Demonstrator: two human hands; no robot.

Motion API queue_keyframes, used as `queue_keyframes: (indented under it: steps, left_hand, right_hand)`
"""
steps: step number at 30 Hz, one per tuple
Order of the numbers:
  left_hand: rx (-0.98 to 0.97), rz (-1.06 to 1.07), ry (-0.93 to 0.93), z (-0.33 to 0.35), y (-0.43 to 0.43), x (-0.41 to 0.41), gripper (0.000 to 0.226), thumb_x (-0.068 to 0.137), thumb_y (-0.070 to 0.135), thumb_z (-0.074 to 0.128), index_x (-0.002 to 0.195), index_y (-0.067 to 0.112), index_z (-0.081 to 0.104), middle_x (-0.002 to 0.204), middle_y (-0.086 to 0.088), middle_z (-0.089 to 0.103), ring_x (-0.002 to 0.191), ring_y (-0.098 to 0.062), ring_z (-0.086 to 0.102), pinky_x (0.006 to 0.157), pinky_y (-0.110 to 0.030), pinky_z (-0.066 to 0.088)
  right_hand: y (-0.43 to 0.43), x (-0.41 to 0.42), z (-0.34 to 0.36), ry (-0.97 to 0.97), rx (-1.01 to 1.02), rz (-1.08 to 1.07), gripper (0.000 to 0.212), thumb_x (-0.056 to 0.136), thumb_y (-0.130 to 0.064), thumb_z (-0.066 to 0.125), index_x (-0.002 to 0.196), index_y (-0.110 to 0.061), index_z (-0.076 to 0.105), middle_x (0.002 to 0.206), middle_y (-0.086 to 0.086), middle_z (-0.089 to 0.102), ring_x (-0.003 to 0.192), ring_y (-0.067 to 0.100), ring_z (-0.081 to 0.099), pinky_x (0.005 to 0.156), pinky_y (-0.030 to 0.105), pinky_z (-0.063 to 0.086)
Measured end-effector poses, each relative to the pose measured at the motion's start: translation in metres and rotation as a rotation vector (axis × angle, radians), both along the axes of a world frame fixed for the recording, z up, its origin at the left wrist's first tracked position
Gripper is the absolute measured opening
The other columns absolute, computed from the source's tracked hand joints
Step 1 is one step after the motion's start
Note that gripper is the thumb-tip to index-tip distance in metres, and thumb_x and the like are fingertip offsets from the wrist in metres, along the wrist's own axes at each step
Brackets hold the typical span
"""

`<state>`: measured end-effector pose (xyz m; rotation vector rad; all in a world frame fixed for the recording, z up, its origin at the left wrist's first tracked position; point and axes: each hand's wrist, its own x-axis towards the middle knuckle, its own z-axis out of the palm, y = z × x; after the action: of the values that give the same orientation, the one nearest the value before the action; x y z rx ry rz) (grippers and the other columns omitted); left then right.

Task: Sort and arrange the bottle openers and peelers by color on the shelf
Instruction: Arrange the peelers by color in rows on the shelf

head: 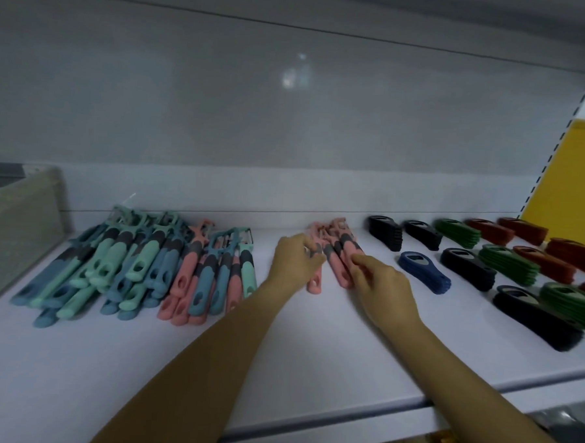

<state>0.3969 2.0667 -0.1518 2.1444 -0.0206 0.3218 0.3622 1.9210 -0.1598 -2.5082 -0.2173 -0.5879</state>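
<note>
The pink-handled plastic peelers (339,271) were gripped by curled fingers of the left hand (296,257) and right hand (382,287). The stack could have been toppled by uneven pressure.

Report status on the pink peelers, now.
Left hand grips one of the pink peelers mid-shelf; right hand touches their right side. Mixed pile at left holds more pink. Nothing blocking.

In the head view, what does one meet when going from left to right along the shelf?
Translucent bin → mixed pile of peelers → left hand → pink peelers → right hand → blue bottle openers. The other opener stacks overlap one another, so they are left out.
</note>
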Motion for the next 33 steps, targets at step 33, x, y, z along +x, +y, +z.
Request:
queue_keyframes:
  steps: [33]
  left_hand:
    - [0.943,0.128,0.164,0.058,0.138,-0.058,0.024,0.089,0.017,0.051,0.110,0.009,0.059,0.119,-0.014,0.058,0.109,-0.031,0.053,0.087,-0.036,0.045]
  right_hand:
    - [0.082,-0.041,0.026,-0.042,-0.241,0.788,0.052,0.087,-0.037,0.061,0.135,-0.021,0.047,0.140,-0.010,0.043,0.125,0.002,0.034,0.098,0.005,0.014]
